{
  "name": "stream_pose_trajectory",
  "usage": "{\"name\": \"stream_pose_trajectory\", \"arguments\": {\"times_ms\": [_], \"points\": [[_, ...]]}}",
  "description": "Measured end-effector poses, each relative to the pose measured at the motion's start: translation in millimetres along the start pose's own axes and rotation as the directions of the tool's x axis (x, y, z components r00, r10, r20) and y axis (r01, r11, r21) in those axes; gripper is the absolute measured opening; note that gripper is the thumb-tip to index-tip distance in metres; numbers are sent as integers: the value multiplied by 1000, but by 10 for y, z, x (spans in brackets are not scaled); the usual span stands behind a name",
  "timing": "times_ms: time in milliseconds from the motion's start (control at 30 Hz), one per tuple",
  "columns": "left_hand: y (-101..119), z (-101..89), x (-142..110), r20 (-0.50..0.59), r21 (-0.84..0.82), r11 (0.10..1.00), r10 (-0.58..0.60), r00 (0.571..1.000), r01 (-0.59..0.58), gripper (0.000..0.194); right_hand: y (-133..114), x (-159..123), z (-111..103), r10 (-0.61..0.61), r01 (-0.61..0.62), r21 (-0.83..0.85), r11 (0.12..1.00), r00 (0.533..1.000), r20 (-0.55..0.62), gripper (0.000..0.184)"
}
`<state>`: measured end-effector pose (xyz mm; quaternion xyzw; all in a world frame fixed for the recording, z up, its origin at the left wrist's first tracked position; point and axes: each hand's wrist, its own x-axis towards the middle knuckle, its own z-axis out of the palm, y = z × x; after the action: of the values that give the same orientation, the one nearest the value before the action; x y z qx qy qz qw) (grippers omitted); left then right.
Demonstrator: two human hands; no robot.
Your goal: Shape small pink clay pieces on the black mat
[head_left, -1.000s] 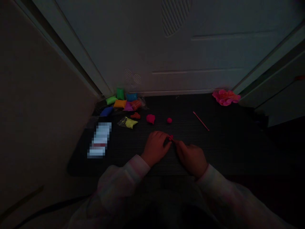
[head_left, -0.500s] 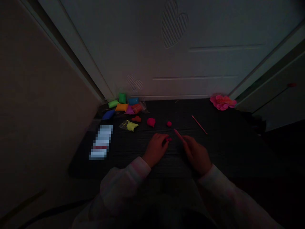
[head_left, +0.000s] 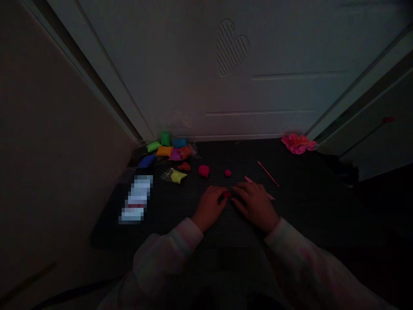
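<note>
My left hand [head_left: 209, 208] holds a red bit [head_left: 227, 195] between thumb and bent fingers, low over the table [head_left: 180, 219]. My right hand [head_left: 256, 206], fingers spread a little and curved, reaches the bit's other side (whether it touches, I cannot tell). The pink knife [head_left: 271, 196] lies partly behind my right hand; the ball [head_left: 227, 173] and the lump [head_left: 203, 171] rest beyond both hands.

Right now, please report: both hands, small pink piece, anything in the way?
Left hand holds small pink piece. Right hand beside it, contact unclear. Flat pink tool partly hidden by right hand, pink ball beyond.
</note>
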<state>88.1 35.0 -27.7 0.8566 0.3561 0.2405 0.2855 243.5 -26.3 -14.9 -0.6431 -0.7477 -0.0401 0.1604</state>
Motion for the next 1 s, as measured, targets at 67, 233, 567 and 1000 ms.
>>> {"name": "stream_pose_trajectory", "arguments": {"times_ms": [67,233,567,1000], "points": [[-2,2,1,0,7,1000,-7,1000,7,19,-82,51,30,-25,23,30,999,998,51,26],[13,-8,8,-5,2,1000,-31,1000,31,15,-80,90,103,39,-42,60,997,998,55,18],[-18,-7,15,-77,-36,998,-56,995,53,20,43,34,78,236,-238,-80,968,971,-30,21],[33,-71,29,-87,-178,969,-190,978,172,19,63,15,113,237,-243,-45,969,965,-113,24]]}}
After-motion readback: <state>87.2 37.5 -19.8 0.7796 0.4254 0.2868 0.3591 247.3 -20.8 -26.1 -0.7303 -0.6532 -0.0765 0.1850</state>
